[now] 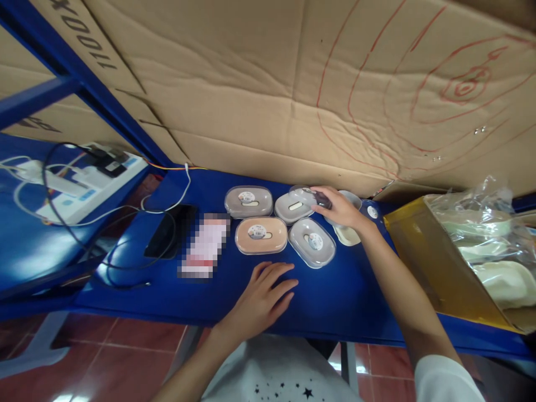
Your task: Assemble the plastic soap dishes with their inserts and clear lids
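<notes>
My right hand (pixel 335 206) is closed on the edge of a clear oval lid (pixel 304 195), tilted above a grey oval soap box (pixel 288 209). Whether the lid touches the box I cannot tell. My left hand (pixel 266 296) is open over the blue table, its fingers spread and holding nothing. Just beyond its fingertips lie a peach soap box (pixel 262 235) and a grey one (pixel 312 242), both with clear lids and round labels. Another lidded grey box (pixel 248 202) stands behind. Partly hidden by my right hand are a cream piece (pixel 348 235) and a grey piece (pixel 352 198).
A cardboard box (pixel 431 262) of cream pieces in clear plastic stands at right. At left are a phone with a blurred screen (pixel 205 245), a black phone (pixel 170 231), cables and a power strip (pixel 92 190). A cardboard wall (pixel 234 100) rises behind the table (pixel 335 301).
</notes>
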Demonstrator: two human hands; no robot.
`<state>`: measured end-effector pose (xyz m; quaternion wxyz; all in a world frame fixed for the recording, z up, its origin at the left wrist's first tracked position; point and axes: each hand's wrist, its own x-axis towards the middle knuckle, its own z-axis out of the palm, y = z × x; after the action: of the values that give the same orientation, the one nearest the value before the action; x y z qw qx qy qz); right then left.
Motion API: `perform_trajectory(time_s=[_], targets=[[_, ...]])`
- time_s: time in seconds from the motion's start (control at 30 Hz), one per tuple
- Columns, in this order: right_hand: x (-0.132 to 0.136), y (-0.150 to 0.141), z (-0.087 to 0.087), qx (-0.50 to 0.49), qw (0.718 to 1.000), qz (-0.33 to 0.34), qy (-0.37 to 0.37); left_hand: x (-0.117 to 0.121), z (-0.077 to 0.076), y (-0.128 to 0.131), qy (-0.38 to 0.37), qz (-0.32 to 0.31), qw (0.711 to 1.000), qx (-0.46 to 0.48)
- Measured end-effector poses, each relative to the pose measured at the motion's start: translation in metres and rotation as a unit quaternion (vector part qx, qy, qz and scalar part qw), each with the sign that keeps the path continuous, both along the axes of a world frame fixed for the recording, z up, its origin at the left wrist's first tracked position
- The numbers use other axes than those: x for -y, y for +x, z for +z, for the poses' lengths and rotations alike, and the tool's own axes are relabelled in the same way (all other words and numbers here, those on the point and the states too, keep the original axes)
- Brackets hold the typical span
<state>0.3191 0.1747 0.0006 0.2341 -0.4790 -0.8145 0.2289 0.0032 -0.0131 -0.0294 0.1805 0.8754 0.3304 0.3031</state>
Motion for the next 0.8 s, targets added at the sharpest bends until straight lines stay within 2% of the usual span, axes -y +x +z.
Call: perform_trajectory(time_s=[0.1, 0.23, 0.37, 0.47, 0.67, 0.8], targets=[[0.001, -0.001, 0.000, 0.016, 1.000, 0.024, -0.007, 0.000, 0.001, 0.001, -0.001, -0.008, 1.000, 0.000], [-0.004, -0.010, 0.002, 0.083, 0.994, 0.065, -0.032, 0.000, 0.004, 0.000, 0.003, -0.009, 1.000, -0.004], [-0.014, -0.022, 0.010, 0.144, 0.984, 0.081, -0.066, 0.003, 0.005, -0.002, -0.006, -0.011, 1.000, -0.009], [-0.024, -0.028, 0.016, 0.145, 0.979, 0.104, -0.100, 0.006, 0.003, -0.006, -0.016, -0.008, 1.000, -0.012], [-0.032, -0.047, 0.011, 0.155, 0.984, -0.002, -0.092, 0.011, 0.000, -0.008, -0.034, -0.007, 0.999, -0.022], [-0.031, -0.054, 0.011, 0.163, 0.983, 0.014, -0.083, 0.010, 0.002, -0.009, -0.030, -0.011, 0.999, -0.017]])
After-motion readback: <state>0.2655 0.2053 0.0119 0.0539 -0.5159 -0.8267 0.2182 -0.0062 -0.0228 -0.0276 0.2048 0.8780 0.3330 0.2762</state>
